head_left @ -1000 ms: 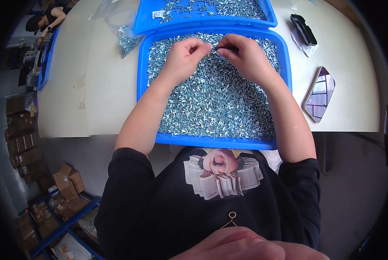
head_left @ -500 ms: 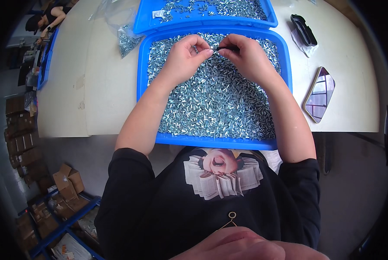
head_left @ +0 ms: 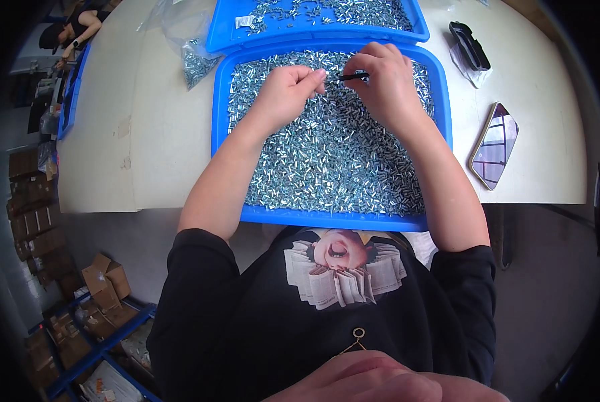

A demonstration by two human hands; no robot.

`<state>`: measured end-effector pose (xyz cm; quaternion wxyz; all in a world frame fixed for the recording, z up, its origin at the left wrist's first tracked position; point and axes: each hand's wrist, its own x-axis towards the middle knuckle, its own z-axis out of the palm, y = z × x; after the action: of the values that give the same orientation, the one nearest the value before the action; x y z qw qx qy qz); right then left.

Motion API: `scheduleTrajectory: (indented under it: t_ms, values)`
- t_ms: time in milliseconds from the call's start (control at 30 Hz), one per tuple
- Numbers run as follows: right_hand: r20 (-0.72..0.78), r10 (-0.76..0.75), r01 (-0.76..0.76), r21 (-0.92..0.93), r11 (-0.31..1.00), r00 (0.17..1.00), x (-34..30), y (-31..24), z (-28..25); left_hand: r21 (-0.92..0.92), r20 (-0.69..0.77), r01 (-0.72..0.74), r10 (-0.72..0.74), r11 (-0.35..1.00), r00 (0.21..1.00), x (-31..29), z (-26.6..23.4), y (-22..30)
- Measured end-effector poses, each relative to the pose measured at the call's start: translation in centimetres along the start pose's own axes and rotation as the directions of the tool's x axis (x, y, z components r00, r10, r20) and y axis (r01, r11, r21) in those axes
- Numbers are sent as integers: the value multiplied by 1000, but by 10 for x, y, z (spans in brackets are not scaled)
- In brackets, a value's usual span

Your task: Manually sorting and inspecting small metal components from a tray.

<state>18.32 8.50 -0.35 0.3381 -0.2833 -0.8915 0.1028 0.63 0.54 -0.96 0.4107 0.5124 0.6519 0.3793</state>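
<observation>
My left hand (head_left: 285, 94) is closed in a pinch over the far part of a blue tray (head_left: 333, 221). Whatever lies between its thumb and finger is too small to make out. Opposite it, my right hand (head_left: 392, 87) grips a thin black stick-like tool (head_left: 353, 77) between thumb and fingers. The tool's tip points left, at the left fingertips; whether they touch cannot be told. Below both hands, many small silvery metal cylinders (head_left: 326, 161) fill the tray, their layer thinner toward the right.
A second blue tray (head_left: 320, 35) with similar pieces stands behind. To the left lies a clear bag of metal pieces (head_left: 198, 63). On the right are a black case (head_left: 471, 47) and a phone (head_left: 494, 147). Another person (head_left: 79, 30) works at far left.
My right hand has turned and its fingers have shifted up on the black tool, showing more of it. The left fingertips have moved slightly to the left.
</observation>
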Motion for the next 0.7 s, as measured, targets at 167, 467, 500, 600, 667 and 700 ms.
scheduleTrajectory:
  t_ms: [167,467,500,600,667,700]
  values:
    - [-47,177,-161,238,958,983,3,-1,0,-334,24,157,-158,929,987,-2,-3,11]
    - [155,290,-281,838,468,944,5,6,3,-386,-159,-105,46,917,986,-2,-1,8]
    - [153,285,-282,823,494,946,5,5,3,-390,-157,-107,48,915,986,-2,-1,9]
    - [159,291,-297,796,528,944,5,6,3,-391,-147,-108,54,914,988,-4,-1,11]
    - [166,303,-312,783,537,938,3,9,1,-389,-136,-107,57,915,989,-2,1,9]
    - [229,337,-392,719,574,913,4,9,-1,-365,-170,-191,136,911,976,-1,1,6]
